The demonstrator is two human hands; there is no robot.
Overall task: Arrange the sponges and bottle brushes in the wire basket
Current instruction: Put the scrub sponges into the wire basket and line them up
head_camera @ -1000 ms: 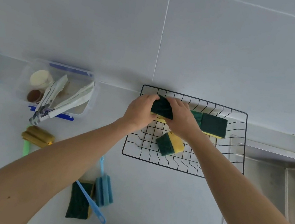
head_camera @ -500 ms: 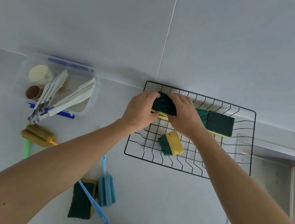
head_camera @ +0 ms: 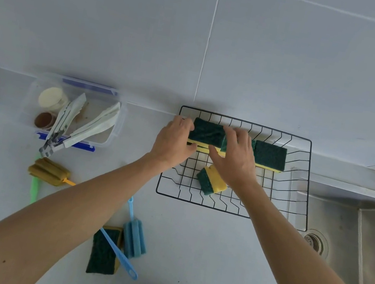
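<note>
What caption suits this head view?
Both hands set a green-and-yellow sponge along the wire basket's back edge.

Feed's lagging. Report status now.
Both hands, left hand and right hand, grip sponge in wire basket. One sponge, brushes outside. Nothing blocking.

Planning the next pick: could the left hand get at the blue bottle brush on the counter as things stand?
Probably yes. The blue bottle brush lies uncovered on the counter near the left forearm, its handle across a sponge. But the left hand first must release the sponge in the basket.
</note>
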